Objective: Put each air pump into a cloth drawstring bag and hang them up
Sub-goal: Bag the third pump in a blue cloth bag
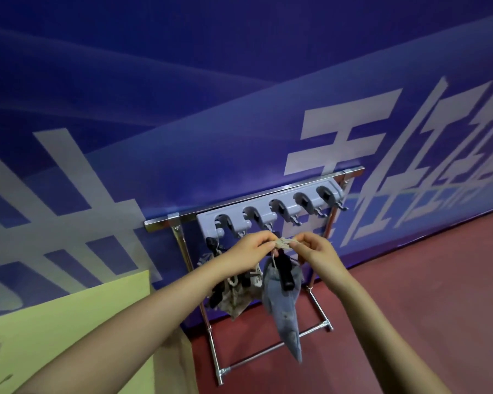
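Blur hid the contents of the grey-blue bag [282, 302]; only a black part poked from its mouth. Your left hand [252, 248] and right hand [310, 247] each pinched its bunched drawstring [282, 243] just below the hook rail [268, 211], arms outstretched, bag hanging.

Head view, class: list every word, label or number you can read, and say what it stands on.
Blue wall banner: large white Chinese characters, cut off by the frame and motion-blurred; one above the hook rack looks like "王", uncertain.
Hook rack, blue-grey bag, patterned bag: no readable text.
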`<state>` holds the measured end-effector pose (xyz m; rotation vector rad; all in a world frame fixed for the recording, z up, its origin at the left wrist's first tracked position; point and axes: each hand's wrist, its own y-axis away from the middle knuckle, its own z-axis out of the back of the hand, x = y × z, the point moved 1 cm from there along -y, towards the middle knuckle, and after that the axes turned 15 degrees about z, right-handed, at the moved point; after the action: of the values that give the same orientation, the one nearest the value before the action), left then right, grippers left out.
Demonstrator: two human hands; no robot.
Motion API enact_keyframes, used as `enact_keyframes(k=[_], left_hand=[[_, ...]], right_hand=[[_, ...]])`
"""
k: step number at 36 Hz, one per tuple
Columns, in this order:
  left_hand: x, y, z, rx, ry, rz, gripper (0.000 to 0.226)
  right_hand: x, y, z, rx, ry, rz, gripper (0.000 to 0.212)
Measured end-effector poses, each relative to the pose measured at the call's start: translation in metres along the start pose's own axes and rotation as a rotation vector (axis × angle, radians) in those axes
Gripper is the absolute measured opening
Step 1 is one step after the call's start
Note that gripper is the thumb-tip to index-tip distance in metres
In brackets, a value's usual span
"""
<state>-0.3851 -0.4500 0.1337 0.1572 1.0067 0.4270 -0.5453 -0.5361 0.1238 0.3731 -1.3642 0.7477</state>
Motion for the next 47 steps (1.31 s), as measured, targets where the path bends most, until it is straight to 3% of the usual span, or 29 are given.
enact_keyframes(k=[10,20,28,32,36,39,44,47], left_hand=[[0.003,-0.061,-0.013,-0.072,-0.132,0.324,0.017],[0.016,-0.101,-0.027,-0.216,-0.204,0.636,0.027],[0.026,-0.111,-0.034,-0.273,-0.270,0.547,0.033],[0.028,-0.110,-0.038,-0.345,-0.303,0.514,0.032],[0.034,-0.108,-0.039,-0.409,-0.174,0.413,0.033],[0.039,-0.099,-0.036,-0.357,-0.127,0.273,0.033],[0.061,-0.062,-0.020,-0.310,-0.093,0.028,0.033],[0.077,-0.031,-0.005,-0.318,-0.002,-0.004,0.031]], right_hand=[[-0.056,-0.057,-0.001,-0.014,0.152,-0.063,0.021],[-0.099,-0.089,-0.026,-0.074,0.098,-0.076,0.019],[-0.130,-0.081,-0.035,-0.126,-0.190,-0.300,0.026],[-0.125,-0.072,-0.033,-0.133,-0.217,-0.263,0.017],[-0.114,-0.063,-0.039,-0.160,-0.222,-0.197,0.017],[-0.108,-0.053,-0.043,-0.185,-0.261,-0.184,0.020],[-0.097,-0.031,-0.048,-0.187,-0.115,-0.161,0.029],[-0.086,-0.017,-0.062,-0.269,-0.092,-0.121,0.018]])
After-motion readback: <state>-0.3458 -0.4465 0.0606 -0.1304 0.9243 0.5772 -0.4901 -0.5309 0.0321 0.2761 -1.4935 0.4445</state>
